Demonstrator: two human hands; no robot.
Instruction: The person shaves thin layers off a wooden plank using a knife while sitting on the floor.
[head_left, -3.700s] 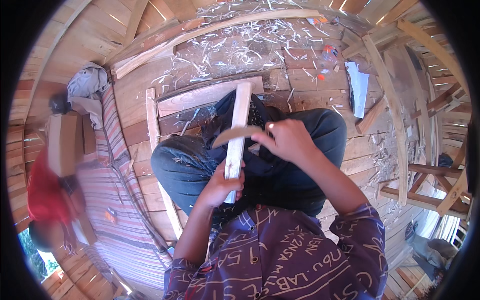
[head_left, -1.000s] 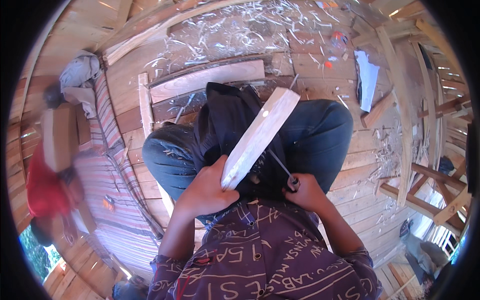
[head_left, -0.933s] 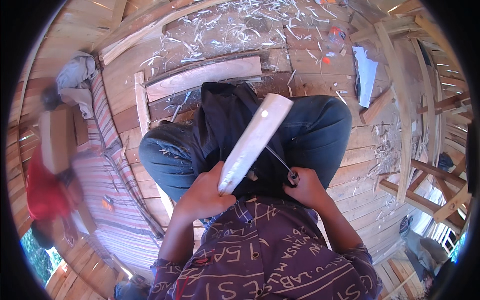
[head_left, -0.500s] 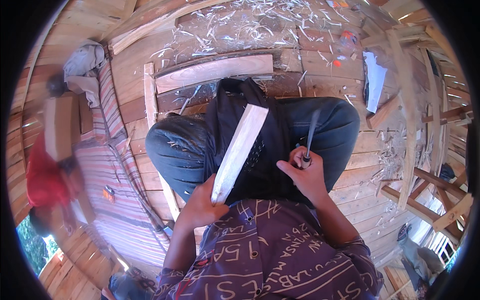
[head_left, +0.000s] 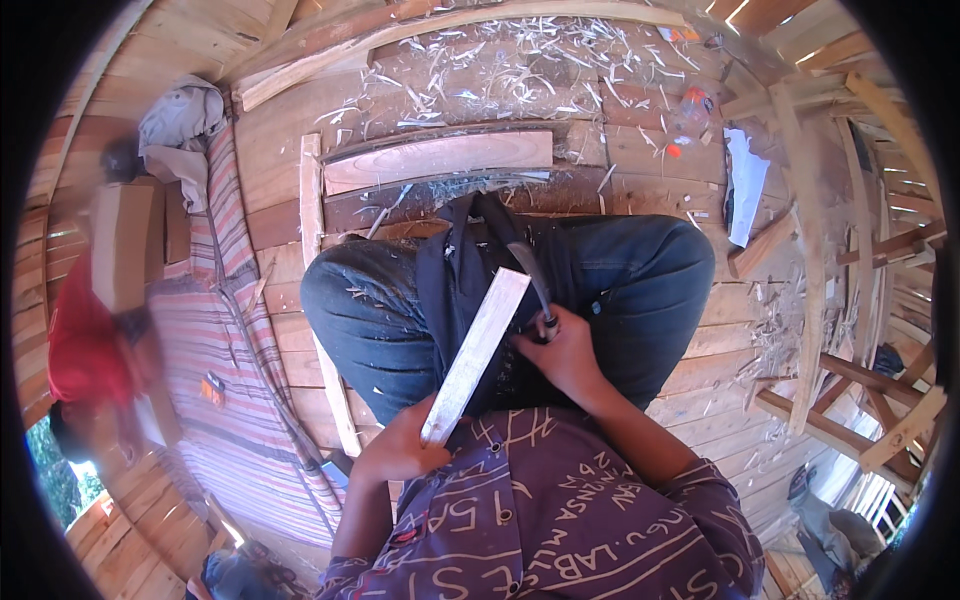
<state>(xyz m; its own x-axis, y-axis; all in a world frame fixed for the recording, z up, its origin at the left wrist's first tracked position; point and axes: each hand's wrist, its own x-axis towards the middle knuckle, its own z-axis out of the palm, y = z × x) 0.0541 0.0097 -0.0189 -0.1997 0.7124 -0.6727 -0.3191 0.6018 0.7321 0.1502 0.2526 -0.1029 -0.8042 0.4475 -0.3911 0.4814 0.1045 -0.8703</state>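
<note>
My left hand (head_left: 404, 446) is closed round the lower end of a pale squared wooden stick (head_left: 476, 358), which slants up and to the right over my lap. In my right hand (head_left: 562, 352) is the handle of a knife (head_left: 532, 272) with a curved grey blade. The blade points up and leans left, just beyond the stick's far end; whether the two touch I cannot tell. A dark cloth (head_left: 450, 265) with light wood bits on it lies across my lap, between my knees.
A plank (head_left: 440, 162) lies on the board floor ahead, with wood shavings (head_left: 480, 70) beyond it. A striped mat (head_left: 220, 400) is at left, near a person in a red top (head_left: 85, 340) and a cardboard box (head_left: 125, 245). A wooden frame (head_left: 850, 420) stands at right.
My right hand has moved left and slightly down, bringing the knife from over my right thigh to the stick. The stick's far end sits lower in view.
</note>
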